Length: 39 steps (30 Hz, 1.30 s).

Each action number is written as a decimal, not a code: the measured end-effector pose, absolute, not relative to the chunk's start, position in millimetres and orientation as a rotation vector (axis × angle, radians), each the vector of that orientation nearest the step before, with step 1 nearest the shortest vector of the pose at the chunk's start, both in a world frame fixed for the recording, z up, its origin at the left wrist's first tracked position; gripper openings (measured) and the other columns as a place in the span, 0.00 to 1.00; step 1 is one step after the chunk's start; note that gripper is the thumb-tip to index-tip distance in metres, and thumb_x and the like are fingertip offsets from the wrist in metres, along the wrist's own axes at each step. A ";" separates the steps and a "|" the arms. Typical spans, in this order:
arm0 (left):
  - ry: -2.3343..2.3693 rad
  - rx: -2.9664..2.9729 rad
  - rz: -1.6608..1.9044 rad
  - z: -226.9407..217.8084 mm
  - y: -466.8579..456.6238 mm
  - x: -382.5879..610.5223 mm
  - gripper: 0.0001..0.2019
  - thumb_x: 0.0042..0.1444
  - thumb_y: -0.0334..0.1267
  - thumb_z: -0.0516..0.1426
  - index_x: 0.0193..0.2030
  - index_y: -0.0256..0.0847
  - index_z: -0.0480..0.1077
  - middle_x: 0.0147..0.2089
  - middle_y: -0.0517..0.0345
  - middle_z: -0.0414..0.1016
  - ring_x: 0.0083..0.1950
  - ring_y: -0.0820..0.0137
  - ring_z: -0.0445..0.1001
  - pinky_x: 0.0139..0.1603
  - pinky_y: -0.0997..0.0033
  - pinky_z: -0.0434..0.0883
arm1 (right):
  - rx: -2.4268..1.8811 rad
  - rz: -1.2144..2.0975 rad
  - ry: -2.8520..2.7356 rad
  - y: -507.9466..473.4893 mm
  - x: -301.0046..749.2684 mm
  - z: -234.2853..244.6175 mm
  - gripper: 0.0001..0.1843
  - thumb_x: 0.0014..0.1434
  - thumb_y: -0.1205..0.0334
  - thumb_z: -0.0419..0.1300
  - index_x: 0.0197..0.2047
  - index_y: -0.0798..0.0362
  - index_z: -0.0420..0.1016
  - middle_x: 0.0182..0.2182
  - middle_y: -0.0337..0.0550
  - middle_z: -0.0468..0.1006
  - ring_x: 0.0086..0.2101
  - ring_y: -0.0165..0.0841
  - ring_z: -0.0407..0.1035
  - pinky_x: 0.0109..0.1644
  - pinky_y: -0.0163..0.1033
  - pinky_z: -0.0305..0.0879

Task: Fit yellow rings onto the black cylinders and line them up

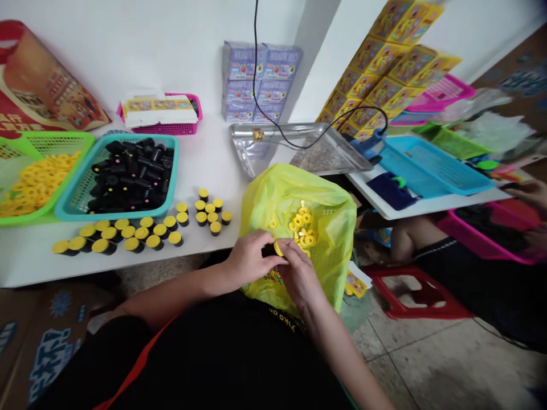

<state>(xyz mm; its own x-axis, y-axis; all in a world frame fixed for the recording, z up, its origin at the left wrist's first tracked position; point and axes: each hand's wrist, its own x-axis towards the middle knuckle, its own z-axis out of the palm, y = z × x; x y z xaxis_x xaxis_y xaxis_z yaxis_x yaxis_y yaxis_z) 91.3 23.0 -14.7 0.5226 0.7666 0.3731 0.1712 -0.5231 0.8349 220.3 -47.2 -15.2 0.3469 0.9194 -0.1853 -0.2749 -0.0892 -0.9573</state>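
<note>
Over a yellow-green plastic bag (337, 228), my left hand (248, 257) has its fingers closed round the dark body of a small black piece with a yellow round end (279, 247). My right hand (298, 270) pinches the yellow end from the other side. Fingers cover most of the piece. Inside the bag lie loose yellow rings (304, 219) and, lower down, tiny coloured bits (273, 277). Left of the bag, several short black cylinders with yellow tops (142, 233) stand in groups on the white table (205, 165).
A teal basket (173, 171) holds black parts; a green basket (81, 154) holds yellow rings. Behind are a metal tray (252, 165), purple boxes (243, 62) and stacked yellow boxes (384, 62). At right, another person sits with a pink basket (465, 233) by a red stool (427, 310).
</note>
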 end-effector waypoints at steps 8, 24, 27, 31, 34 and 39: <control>0.678 1.974 0.838 -5.2 19.1 95.4 0.17 0.68 0.53 0.53 0.41 0.40 0.72 0.37 0.55 0.69 0.38 0.67 0.71 0.38 0.68 0.69 | -1.215 1.038 -0.483 -49.2 223.5 -10.0 0.17 0.43 0.52 0.74 0.32 0.51 0.76 0.28 0.36 0.74 0.26 0.30 0.67 0.28 0.36 0.65; 0.592 1.361 0.696 -14.3 -2.2 112.3 0.20 0.64 0.57 0.56 0.36 0.42 0.63 0.32 0.62 0.68 0.33 0.73 0.69 0.33 0.73 0.67 | -1.357 0.797 -0.522 -60.2 209.1 -25.9 0.19 0.57 0.43 0.63 0.36 0.52 0.74 0.24 0.33 0.70 0.22 0.27 0.59 0.24 0.34 0.54; 0.592 1.324 0.709 -13.3 -4.2 111.3 0.20 0.64 0.57 0.55 0.33 0.42 0.61 0.29 0.63 0.64 0.32 0.73 0.68 0.32 0.73 0.67 | -1.309 0.778 -0.468 -57.5 203.3 -23.5 0.19 0.54 0.44 0.65 0.35 0.51 0.71 0.25 0.34 0.71 0.21 0.27 0.59 0.24 0.34 0.54; 0.656 1.304 0.770 -10.4 -9.4 113.0 0.20 0.65 0.56 0.54 0.31 0.42 0.60 0.28 0.64 0.61 0.31 0.73 0.65 0.32 0.74 0.65 | -1.298 0.669 -0.517 -53.5 197.8 -23.1 0.15 0.55 0.47 0.64 0.32 0.51 0.70 0.27 0.36 0.72 0.26 0.30 0.65 0.30 0.36 0.61; 0.707 1.336 0.819 -9.6 -10.9 116.8 0.19 0.65 0.54 0.54 0.31 0.41 0.62 0.29 0.63 0.62 0.33 0.73 0.65 0.34 0.73 0.66 | -1.372 0.562 -0.631 -52.7 197.4 -25.0 0.15 0.60 0.47 0.58 0.32 0.51 0.72 0.29 0.40 0.74 0.31 0.34 0.68 0.35 0.39 0.64; 0.649 1.232 0.743 -12.0 -7.0 120.5 0.19 0.63 0.56 0.55 0.36 0.41 0.64 0.29 0.63 0.65 0.30 0.74 0.65 0.30 0.73 0.65 | -1.411 0.649 -0.618 -55.0 201.2 -25.7 0.20 0.62 0.43 0.57 0.34 0.52 0.73 0.27 0.40 0.73 0.26 0.33 0.65 0.28 0.38 0.59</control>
<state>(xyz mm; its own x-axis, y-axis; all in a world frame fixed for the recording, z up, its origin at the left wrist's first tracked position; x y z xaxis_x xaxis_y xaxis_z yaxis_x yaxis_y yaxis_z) 120.5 -7.0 -12.0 0.6059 0.7945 -0.0411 -0.1475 0.1629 0.9756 201.2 -55.0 -25.7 0.6832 0.7302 0.0072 -0.0430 0.0500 -0.9978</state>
